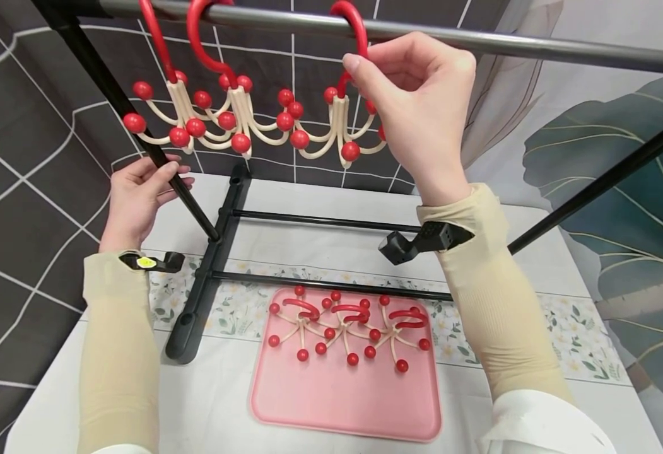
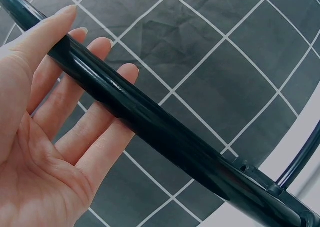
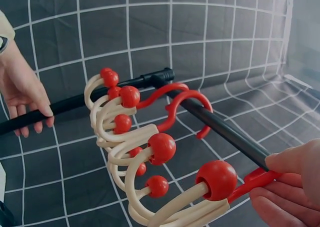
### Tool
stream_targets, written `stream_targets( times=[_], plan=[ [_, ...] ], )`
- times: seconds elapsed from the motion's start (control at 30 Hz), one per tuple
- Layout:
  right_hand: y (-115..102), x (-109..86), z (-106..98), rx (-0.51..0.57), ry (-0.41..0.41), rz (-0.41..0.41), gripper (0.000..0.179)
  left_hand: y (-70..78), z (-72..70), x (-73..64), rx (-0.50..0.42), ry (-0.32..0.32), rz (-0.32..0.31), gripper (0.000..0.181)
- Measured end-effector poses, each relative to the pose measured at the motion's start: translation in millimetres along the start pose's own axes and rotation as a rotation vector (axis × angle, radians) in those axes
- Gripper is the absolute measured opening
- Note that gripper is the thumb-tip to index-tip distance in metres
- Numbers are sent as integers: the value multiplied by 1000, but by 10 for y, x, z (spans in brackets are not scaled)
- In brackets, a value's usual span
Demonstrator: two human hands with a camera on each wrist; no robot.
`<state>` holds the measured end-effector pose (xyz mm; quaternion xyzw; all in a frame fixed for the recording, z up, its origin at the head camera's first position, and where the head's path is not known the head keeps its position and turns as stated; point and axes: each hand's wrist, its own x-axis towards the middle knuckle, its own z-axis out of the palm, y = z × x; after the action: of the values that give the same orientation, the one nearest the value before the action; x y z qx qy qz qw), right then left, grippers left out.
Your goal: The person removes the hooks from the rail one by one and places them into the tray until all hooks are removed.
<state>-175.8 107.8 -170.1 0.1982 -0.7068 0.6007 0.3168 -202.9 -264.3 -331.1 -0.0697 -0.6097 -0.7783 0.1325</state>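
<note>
Three hangers with red hooks, cream prongs and red ball tips hang from the rack's grey top rail [image 1: 479, 41]. My right hand [image 1: 422, 101] pinches the rightmost hanger [image 1: 339, 120] by its red hook, right at the rail. To its left hang the middle hanger [image 1: 241, 113] and the leftmost hanger [image 1: 179, 104]. In the right wrist view, the held hook passes between thumb and fingers of the right hand [image 3: 292, 182]. My left hand [image 1: 138, 195] holds the rack's black side post [image 2: 150, 117], thumb across the front and fingers behind.
On the table [image 1: 206, 403] lies a pink tray [image 1: 342, 403] bearing three more such hangers, side by side along its far half. The rack's black foot [image 1: 183, 340] and lower crossbars [image 1: 331, 285] stand behind and left of it. Dark tiled cloth [image 1: 19, 208] backs the scene.
</note>
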Motion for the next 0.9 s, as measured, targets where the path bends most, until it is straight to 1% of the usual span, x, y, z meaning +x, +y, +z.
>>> stream_targets(
  times=[0.13, 0.23, 0.33, 0.4, 0.47, 0.57, 0.63, 0.73, 0.9],
  plan=[
    [-77, -27, -18, 43, 22, 7, 7, -6, -2, -2, 8, -3, 5, 23],
    [-97, -34, -45, 57, 34, -2, 6, -8, -3, -3, 7, -6, 4, 23],
    [-52, -30, -100, 28, 17, -97, 6, -13, -4, 0, 9, -6, 4, 23],
    [-15, -27, -147, -9, 2, -191, 9, -15, -4, 1, 4, -8, 2, 24],
    [5, -26, -190, -26, 4, -246, 10, -16, -4, 4, 3, -10, 2, 25],
    [-11, -27, -248, -30, 35, -258, 11, -16, 0, 3, 5, -12, 5, 25],
    [-36, -36, -289, -15, 53, -244, 11, -17, 4, 4, 11, -10, 7, 24],
    [-68, -59, -352, -4, 56, -263, 12, -17, 8, 8, 15, -8, 8, 23],
    [-111, -118, -415, -12, 66, -236, 10, -10, 6, 13, 6, -5, 8, 23]
  ],
)
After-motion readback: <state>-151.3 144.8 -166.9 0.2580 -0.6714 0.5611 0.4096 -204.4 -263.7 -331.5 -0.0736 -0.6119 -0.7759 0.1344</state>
